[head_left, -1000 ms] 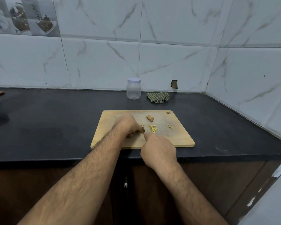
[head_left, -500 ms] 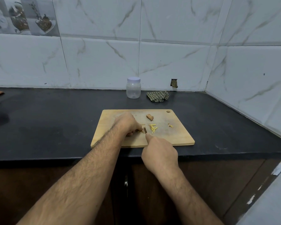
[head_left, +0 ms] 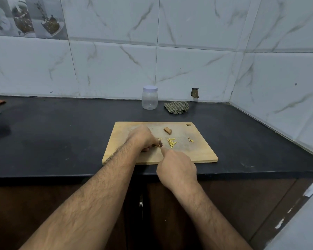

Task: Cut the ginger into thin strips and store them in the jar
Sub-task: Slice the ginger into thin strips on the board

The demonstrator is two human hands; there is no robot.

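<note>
Both hands are down on the wooden cutting board, and a good deal is hidden here. The left hand sits knuckles-up with fingers curled over something near the board's middle; whatever it pins down is covered by the fingers, so the piece under it can't be made out. The right hand is closed round a knife handle that its own back hides entirely; only a short dark bit of the knife pokes out past the extended forefinger, touching the left fingertips. The blade's edge is too small to read.

Just right of the knife lies a small heap of ginger strips, pale yellow, thin, matchstick-like, mostly running near-to-far with a slight lean to the right. A few more slivers lie apart further right. Behind the heap rests a brown unpeeled ginger chunk, its long axis slanting left-far to right-near.

The clear jar stands upright at the tiled wall, white lid on, well behind the board, beside a crumpled checked cloth on the black counter.
</note>
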